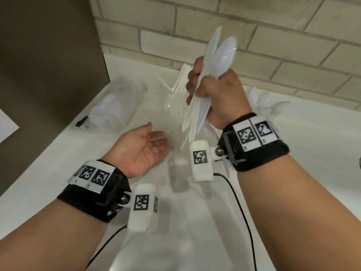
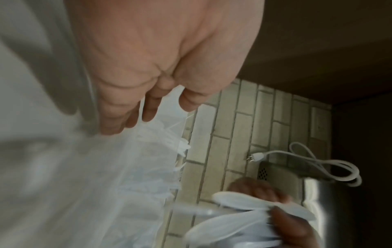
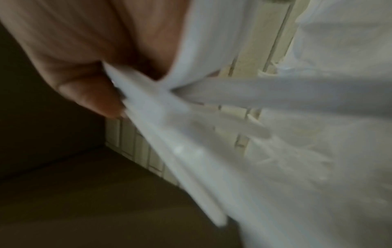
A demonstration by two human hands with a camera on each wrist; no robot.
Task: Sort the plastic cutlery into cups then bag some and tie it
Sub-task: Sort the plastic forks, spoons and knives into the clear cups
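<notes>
My right hand (image 1: 213, 90) is raised over the white counter (image 1: 312, 153) and grips a bundle of white plastic cutlery (image 1: 220, 53), spoon bowls pointing up and handles hanging below the fist. In the right wrist view the thumb (image 3: 84, 89) presses on the blurred handles (image 3: 169, 117). My left hand (image 1: 144, 145) lies palm up and relaxed, holding nothing, beside a clear plastic bag (image 1: 177, 177) on the counter. A clear cup with cutlery (image 1: 175, 89) stands behind the hands. Another cup with spoons (image 1: 269, 106) stands at the right.
A crumpled clear plastic pack (image 1: 117, 102) lies at the back left by the brown cabinet side (image 1: 48, 65). A brick-tiled wall (image 1: 273, 45) closes the back. Black cables (image 1: 240, 202) trail from the wrists. A white power cord (image 2: 318, 164) lies on an appliance.
</notes>
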